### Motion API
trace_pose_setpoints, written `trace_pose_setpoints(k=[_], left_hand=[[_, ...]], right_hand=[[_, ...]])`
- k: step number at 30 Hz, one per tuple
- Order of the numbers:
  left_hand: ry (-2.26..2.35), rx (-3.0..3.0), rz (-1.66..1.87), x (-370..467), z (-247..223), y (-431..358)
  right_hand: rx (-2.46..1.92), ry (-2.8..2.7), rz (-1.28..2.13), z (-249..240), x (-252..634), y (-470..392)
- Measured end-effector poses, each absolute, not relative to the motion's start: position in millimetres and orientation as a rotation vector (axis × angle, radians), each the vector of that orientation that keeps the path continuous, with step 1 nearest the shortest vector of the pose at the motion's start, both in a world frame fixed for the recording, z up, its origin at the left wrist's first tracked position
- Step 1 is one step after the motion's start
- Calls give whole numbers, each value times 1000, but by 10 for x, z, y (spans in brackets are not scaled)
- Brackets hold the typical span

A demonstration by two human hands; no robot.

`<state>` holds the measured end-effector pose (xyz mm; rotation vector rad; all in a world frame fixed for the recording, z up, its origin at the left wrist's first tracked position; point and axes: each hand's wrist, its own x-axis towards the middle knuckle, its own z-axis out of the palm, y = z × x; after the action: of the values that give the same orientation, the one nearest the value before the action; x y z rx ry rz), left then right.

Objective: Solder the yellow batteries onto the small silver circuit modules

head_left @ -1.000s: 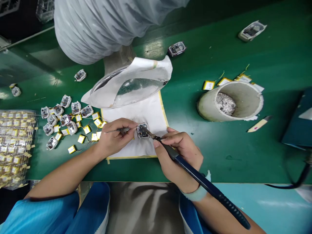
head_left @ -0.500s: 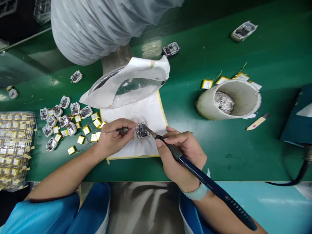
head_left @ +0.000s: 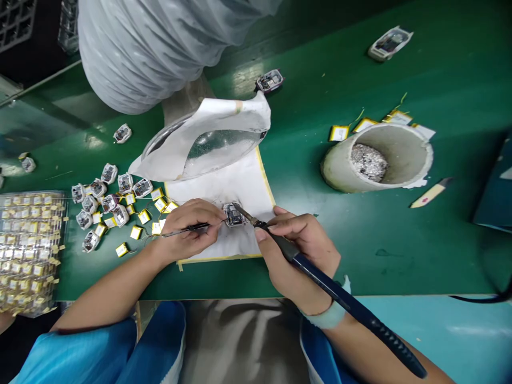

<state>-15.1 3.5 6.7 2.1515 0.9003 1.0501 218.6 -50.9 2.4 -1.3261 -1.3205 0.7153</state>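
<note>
A small electronic device (head_left: 233,214) with its circuit side up lies on a white sheet (head_left: 216,246) edged with yellow tape. From the left, my left hand (head_left: 194,226) pinches thin dark tweezers (head_left: 196,227), its fingertips at the device's left edge. My right hand (head_left: 300,256) is closed around a dark blue soldering iron (head_left: 340,296), and the iron's metal tip rests at or just over the device's upper right part. Whether the tip touches is too small to tell.
A clear shield (head_left: 224,149) and a grey duct (head_left: 160,48) stand beyond the sheet. Device housings (head_left: 120,215) and yellow-edged batteries (head_left: 136,232) lie left, beside a filled tray (head_left: 28,250). Right are a round pot (head_left: 332,168) and a cutter (head_left: 430,194).
The view has shifted slightly. The tweezers in my left hand sit at a somewhat steeper slant. My right hand and the iron hold nearly the same place over the device.
</note>
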Motion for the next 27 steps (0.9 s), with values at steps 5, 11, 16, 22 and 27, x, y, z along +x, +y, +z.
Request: trace_pose_setpoints(k=[5,11,16,22,27], left_hand=[[1020,2135,1081,-126,7,17],[1130,2215,1092,-73,-27,3],[1186,2253,1073,-67,-36,-5],[1201,2308,1060,-51,-35,-11],[1229,2376,1070,-15,-15,-13]], right_hand=[[-1328,-1362,694,6,2193,-508],[-1308,-1427,662,-8,2198,-506],[-1314,-1422,649,-20,2189,-509],[-1332,-1429,649,-32,2168,-511],[-1340,-1447,637,-18,2156,-508]])
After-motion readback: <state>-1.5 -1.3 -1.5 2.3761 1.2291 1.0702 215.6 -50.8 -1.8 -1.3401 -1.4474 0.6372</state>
